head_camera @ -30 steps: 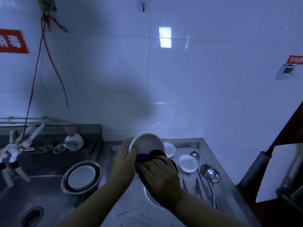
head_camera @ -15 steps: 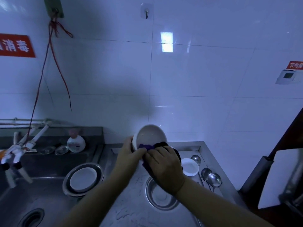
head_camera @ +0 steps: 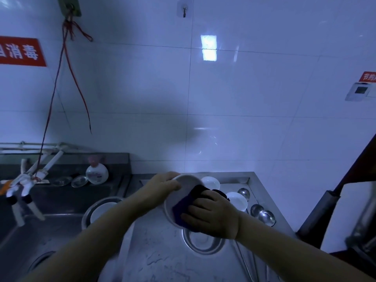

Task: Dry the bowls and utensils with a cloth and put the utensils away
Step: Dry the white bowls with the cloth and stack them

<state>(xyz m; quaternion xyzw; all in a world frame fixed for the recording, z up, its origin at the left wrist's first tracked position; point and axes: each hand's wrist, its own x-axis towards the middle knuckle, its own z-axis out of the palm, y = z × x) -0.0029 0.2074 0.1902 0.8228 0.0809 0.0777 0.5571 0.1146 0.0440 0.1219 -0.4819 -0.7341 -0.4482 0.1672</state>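
White and round, the bowl (head_camera: 184,189) is sitting in the lower middle of the frame, held above the steel counter (head_camera: 154,251) and tilted so that one broad face is turned toward the camera and to the right, its rim running from upper right down to lower left; whether that face is the inside or the underside cannot be told in the dim light. The left hand (head_camera: 162,187) is reaching in from the lower left, forearm slanting upward, fingers curled over the bowl's upper left rim and gripping it. The right hand (head_camera: 211,215) is coming in from the lower right, knuckles up, fingers bent and clamped on a dark purple cloth (head_camera: 188,202) that is pressing against the bowl's lower right part. The cloth is bunching up behind the fingers and covering about half of the bowl's face.

Directly beneath the hands a steel bowl (head_camera: 203,241) is resting on the counter. To the right, two small white dishes (head_camera: 237,200) are lying beside several metal ladles (head_camera: 264,216), whose handles are pointing toward the lower edge of the frame. At lower left, a steel basin (head_camera: 89,212) holding a white plate is sitting at the sink's edge.
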